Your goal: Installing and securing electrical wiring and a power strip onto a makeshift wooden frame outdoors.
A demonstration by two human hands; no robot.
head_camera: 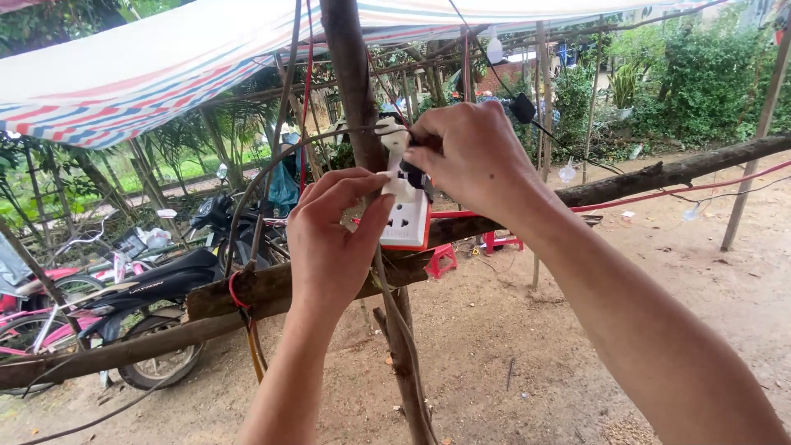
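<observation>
Showing two bare hands raised to one white socket block (408,218) with an orange-red edge, at the centre of the frame, fixed against an upright wooden pole (356,99). The left hand (334,239) closes its thumb and fingers on the block's left edge, grasping it just below a white plug (395,140). The right hand (470,156), above and to the right of the block, is clenched around one dark plug (414,175) pressed to the block's upper face; a black cable (577,152) runs from this hand toward the right of the frame. The block thus lies between the two grips, touching both.

One horizontal log rail (659,175) crosses the frame behind the hands, with a red cord (709,183) along it. One striped tarpaulin (148,66) covers the upper left. One black motorcycle (165,288) and one pink bicycle (37,321) stand at lower left. Two small red stools (442,259) sit on the bare earth below the rail. No containers can be made out.
</observation>
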